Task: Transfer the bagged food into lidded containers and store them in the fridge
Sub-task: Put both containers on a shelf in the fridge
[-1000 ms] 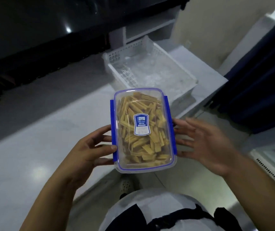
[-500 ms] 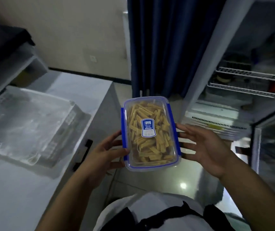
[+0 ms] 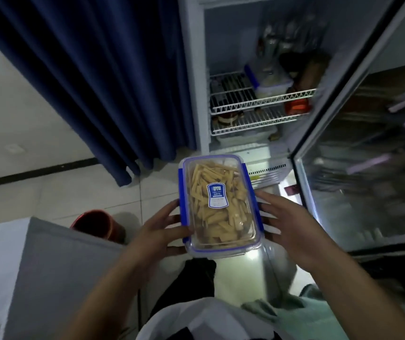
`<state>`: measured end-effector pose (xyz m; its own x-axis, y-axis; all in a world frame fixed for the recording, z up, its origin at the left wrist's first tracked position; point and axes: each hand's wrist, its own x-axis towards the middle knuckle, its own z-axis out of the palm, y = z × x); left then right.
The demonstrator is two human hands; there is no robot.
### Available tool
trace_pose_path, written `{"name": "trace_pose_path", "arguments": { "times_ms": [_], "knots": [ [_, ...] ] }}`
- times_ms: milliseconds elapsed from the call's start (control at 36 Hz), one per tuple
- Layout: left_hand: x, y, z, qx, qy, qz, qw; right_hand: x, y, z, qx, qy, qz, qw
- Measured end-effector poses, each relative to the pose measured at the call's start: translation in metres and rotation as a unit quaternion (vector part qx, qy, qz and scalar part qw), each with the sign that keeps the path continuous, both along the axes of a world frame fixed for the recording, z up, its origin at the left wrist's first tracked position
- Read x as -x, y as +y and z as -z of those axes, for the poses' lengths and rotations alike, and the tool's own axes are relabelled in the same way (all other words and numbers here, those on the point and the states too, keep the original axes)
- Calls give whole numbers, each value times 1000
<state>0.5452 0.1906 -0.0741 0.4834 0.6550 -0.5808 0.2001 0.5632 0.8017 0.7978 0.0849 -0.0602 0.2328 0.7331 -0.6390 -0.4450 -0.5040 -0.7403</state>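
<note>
Clear plastic container [image 3: 220,207], blue clips down both long sides, lid on, packed with pale yellow sticks of food. It is hanging in mid-air just in front of the open fridge [image 3: 258,69], below its lower wire shelf [image 3: 253,122], not yet inside.

Left hand [image 3: 158,229] is gripping the container's left edge, thumb lying over the lid rim, fingers curled under. Right hand [image 3: 292,222] is pressing flat against the right edge, fingers nearly straight and spread; it is bracing more than gripping. How far those fingertips reach under the base cannot be told.

Risks, as judged from here:
- Right side is only being pushed against. If the left hand lets go first, the box is likely tipping or sliding out.
- Upper wire shelf [image 3: 263,99] inside the fridge is already carrying another lidded box [image 3: 269,81] and dark items to its right; free room looks tight, so the incoming box may be knocking something off.
- Glass door [image 3: 368,155] is standing open just right of the container; a wide elbow swing could be clipping it.
- Whether all clips are fully latched is unclear; a loose one risks a spill.
</note>
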Motion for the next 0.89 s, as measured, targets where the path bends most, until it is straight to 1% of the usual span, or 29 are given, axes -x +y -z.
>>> {"name": "trace_pose_path", "arguments": {
  "times_ms": [194,306,389,528,583,667,750,806,889],
  "knots": [
    [-82,108,17,-5,-24,42,999,-61,87,-2,-19,-62,22,998],
    [-122,156,21,3,-29,49,998,-92,130,-3,-22,-70,42,996],
    [-153,183,23,7,-25,54,998,-118,155,0,-30,-78,53,995],
    [-199,216,27,23,-14,41,999,-154,191,17,-55,-118,45,990],
    [-215,229,31,21,-10,33,999,-170,205,27,-62,-133,14,989],
    [-238,244,37,11,0,28,1000,-194,224,41,-70,-163,-61,982],
    [-261,258,41,4,17,10,1000,-216,244,51,-75,-173,-120,975],
    [-274,264,44,6,29,-9,1000,-231,256,55,-78,-201,-170,962],
    [-292,272,50,13,30,-29,999,-255,276,63,-84,-263,-243,930]
  ]
}}
